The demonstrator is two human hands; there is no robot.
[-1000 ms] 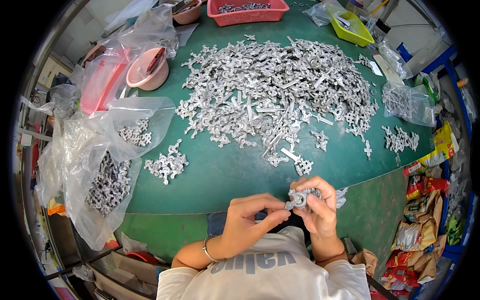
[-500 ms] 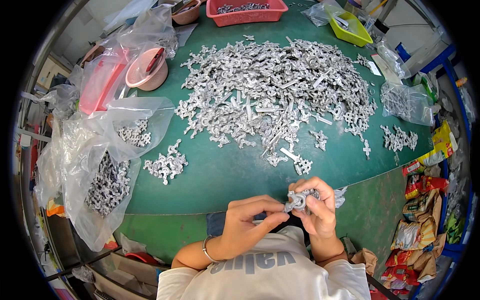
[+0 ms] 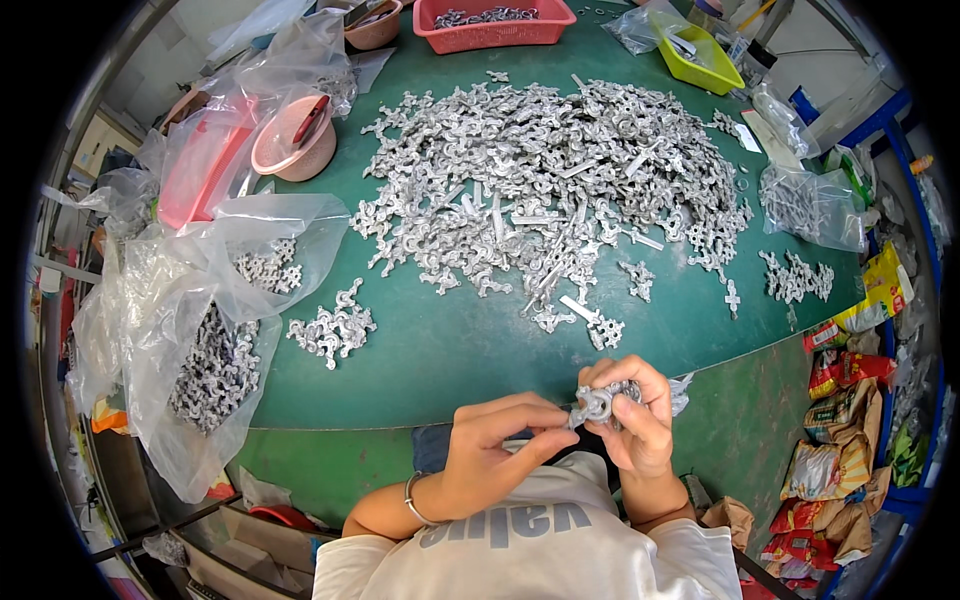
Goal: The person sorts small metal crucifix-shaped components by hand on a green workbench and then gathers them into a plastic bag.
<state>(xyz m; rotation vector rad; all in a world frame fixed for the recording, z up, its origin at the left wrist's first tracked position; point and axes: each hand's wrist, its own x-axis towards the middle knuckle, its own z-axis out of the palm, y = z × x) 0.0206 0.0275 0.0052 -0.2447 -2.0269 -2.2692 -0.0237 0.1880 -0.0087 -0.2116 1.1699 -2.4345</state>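
Close to my body, past the table's near edge, my right hand (image 3: 640, 415) is closed around a small bunch of silver-grey cast metal parts (image 3: 596, 402) with curved, hooked outlines. My left hand (image 3: 505, 440) pinches the left end of one of these parts between thumb and fingers. Both hands meet at the bunch; how many parts it holds is hidden by the right fingers. Beyond them a broad heap of similar metal parts (image 3: 540, 150) covers the middle of the green table (image 3: 400, 385). A few loose parts (image 3: 605, 332) lie just past my right hand.
A small pile of parts (image 3: 332, 325) and an open clear plastic bag (image 3: 140, 330) of parts are on the left. A pink bowl (image 3: 293, 140), red basket (image 3: 492, 32) and yellow-green basket (image 3: 700, 62) stand farther back. Another small pile (image 3: 797, 277) lies right.
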